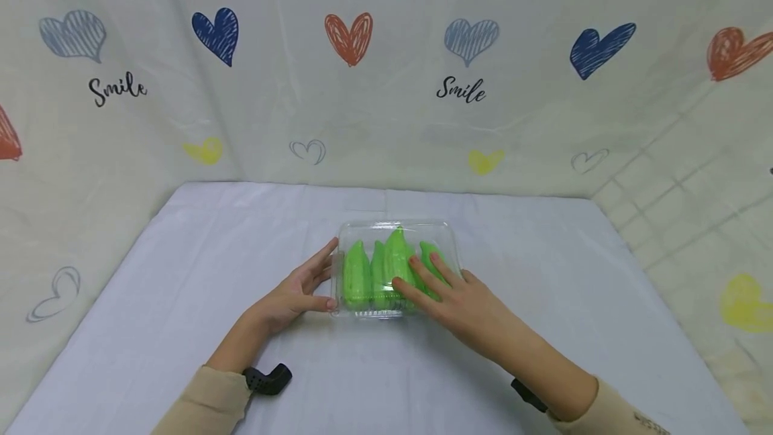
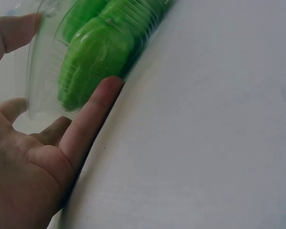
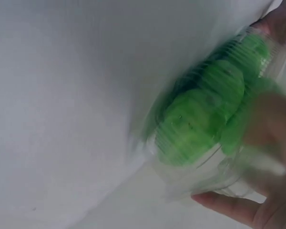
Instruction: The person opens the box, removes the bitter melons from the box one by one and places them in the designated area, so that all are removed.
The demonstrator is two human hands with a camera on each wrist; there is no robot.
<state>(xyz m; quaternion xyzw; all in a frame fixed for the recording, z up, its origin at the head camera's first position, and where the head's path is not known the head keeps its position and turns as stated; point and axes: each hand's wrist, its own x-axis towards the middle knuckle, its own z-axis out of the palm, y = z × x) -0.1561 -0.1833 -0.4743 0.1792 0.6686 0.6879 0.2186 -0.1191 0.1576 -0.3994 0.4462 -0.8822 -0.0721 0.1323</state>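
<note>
A clear plastic box [image 1: 447, 237] with a see-through lid sits on the table in the head view. Inside it lie several long, pointed green pieces [image 1: 357, 280], ribbed and vegetable-like; their exact kind cannot be told. My left hand [image 1: 296, 294] holds the box's left end, thumb at the front corner and a finger at the back one. In the left wrist view, that hand's fingers [image 2: 96, 105] touch the box's wall and rim. My right hand [image 1: 465, 304] rests on the lid's right part, fingers spread and fairly straight. The right wrist view blurs this hand [image 3: 271, 191].
A white cloth [image 1: 374, 381] covers the table. Behind and at the sides hangs a pale curtain [image 1: 398, 113] printed with hearts and words. Each wrist wears a black strap device, the left one [image 1: 268, 379] more visible than the right one [image 1: 528, 395].
</note>
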